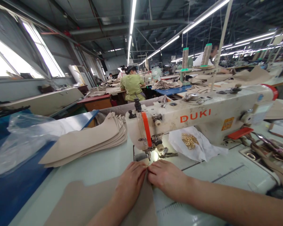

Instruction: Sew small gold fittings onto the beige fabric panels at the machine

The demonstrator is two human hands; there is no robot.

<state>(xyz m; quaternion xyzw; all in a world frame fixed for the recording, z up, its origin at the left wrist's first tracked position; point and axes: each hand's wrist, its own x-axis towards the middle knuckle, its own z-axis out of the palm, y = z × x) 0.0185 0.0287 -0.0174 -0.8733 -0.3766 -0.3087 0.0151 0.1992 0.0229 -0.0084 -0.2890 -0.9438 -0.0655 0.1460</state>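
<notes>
My left hand [131,182] is closed at the top edge of a beige fabric panel [85,199], just in front of the sewing machine's needle. Close beside it, my right hand [165,176] pinches at the same edge, and the fingertips of both hands nearly meet. What lies between the fingertips is mostly hidden. The panel spreads flat to the left and under my left forearm. Above the hands stands the white sewing machine [169,114] with its needle and presser foot [149,154] lit by a small lamp.
A stack of beige panels [85,141] lies left of the machine. Brass-coloured rings or buckles [190,141] sit on white cloth [207,152] under the arm. A tray [257,160] holds straps and tools at right. Clear plastic [23,138] covers the blue surface. A co-worker [132,84] sits ahead.
</notes>
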